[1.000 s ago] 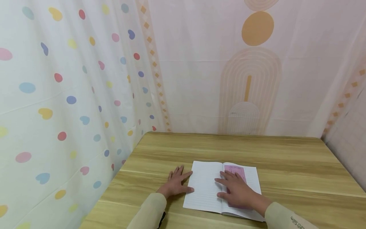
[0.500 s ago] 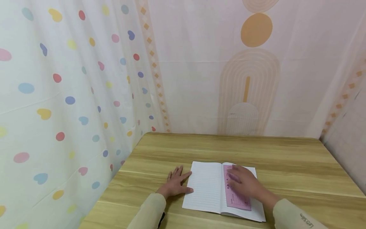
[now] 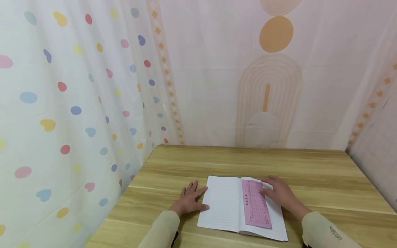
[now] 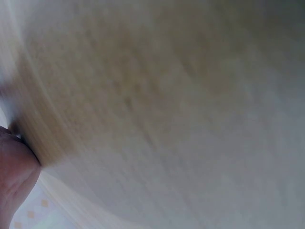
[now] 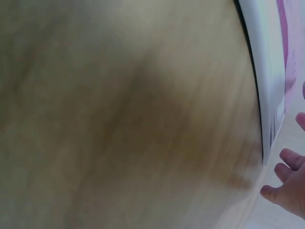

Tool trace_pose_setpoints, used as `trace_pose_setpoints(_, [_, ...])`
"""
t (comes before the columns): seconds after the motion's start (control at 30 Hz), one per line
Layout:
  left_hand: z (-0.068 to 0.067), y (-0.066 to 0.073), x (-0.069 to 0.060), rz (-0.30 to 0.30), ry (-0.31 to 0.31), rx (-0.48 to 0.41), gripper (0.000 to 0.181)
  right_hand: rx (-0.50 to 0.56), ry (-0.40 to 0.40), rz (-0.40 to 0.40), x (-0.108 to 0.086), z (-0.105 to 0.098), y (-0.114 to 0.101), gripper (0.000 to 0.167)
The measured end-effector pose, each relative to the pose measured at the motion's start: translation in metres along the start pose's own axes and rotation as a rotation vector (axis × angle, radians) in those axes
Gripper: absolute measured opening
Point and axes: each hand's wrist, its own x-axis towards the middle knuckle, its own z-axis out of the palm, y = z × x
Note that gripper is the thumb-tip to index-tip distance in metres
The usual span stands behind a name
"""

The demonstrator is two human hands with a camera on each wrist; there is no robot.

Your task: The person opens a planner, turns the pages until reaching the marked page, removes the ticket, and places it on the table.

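An open lined notebook (image 3: pixel 219 206) lies on the wooden table in the head view. On its right page rests a pink printed slip of paper (image 3: pixel 256 210), its long side along the spine. My left hand (image 3: pixel 190 199) lies spread on the table, thumb and index finger at the notebook's left edge. At the upper right edge of the right page is my right hand (image 3: pixel 282 193), its thumb over the slip's right edge. The right wrist view shows its fingers (image 5: pixel 285 177) apart beside the page stack. Neither hand visibly grips anything.
The wooden table (image 3: pixel 248 160) reaches back to a pale patterned curtain (image 3: pixel 207 86). A dotted curtain (image 3: pixel 77 131) hangs along the left side. At the far right stands a whitish wall (image 3: pixel 379 148).
My right hand has slid rightward from over the slip and spine to the page's right edge, uncovering most of the slip. My left hand stays in place.
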Motion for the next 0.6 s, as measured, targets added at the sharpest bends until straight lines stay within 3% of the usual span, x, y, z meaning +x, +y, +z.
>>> trace_pose_setpoints(0.17, [0.0000, 0.0010, -0.0014, -0.001, -0.003, -0.008, 0.080, -0.045, -0.013, -0.002, 0.0025, 0.0035, 0.0041, 0.035])
trace_pose_setpoints(0.37, [0.0000, 0.0022, -0.0022, -0.003, -0.004, -0.019, 0.080, -0.134, -0.046, -0.016, 0.0028, 0.0055, 0.0081, 0.048])
trace_pose_setpoints(0.6, [-0.0005, 0.0000, 0.0000, -0.010, -0.007, -0.012, 0.081, -0.136, -0.067, 0.003, 0.0024, 0.0042, 0.0070, 0.055])
